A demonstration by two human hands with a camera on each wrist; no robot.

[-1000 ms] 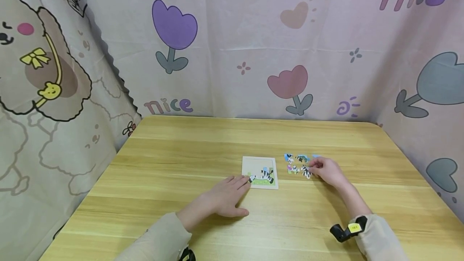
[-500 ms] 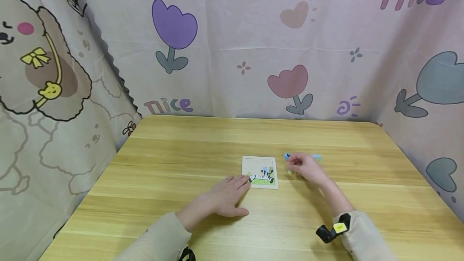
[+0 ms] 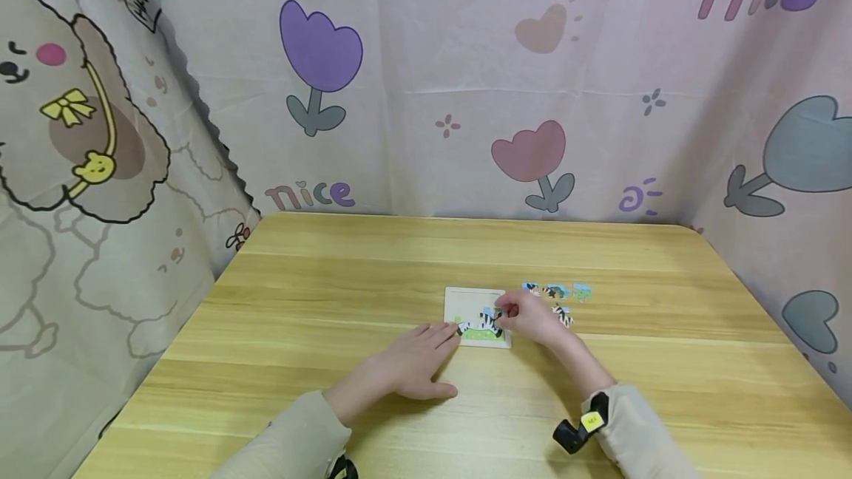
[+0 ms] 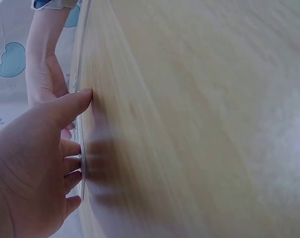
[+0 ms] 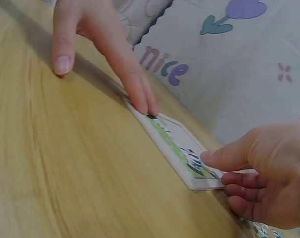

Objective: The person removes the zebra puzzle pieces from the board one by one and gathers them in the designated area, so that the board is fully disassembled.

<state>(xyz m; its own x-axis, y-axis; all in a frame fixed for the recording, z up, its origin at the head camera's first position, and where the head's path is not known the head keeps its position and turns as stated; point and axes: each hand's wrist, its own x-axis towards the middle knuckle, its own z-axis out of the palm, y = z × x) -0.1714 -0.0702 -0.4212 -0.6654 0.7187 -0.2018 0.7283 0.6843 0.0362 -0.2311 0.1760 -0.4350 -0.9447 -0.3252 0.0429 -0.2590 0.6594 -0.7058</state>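
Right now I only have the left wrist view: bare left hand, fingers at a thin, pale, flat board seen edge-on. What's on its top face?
Observer: The thin, pale, square board has a black-and-white striped picture with green ground across its near part.

Operator: My view cuts the other hand off behind the thumb. Where's its thumb?

Observer: The right wrist view shows the bare right hand with its thumb overlapping the board's right end. Can't tell if it pinches anything.

Operator: Anything loose nearby?

Observer: Yes, four small, flat, multicoloured picture pieces show right of the board on the light wood-grain table: three in a far row, one nearer.
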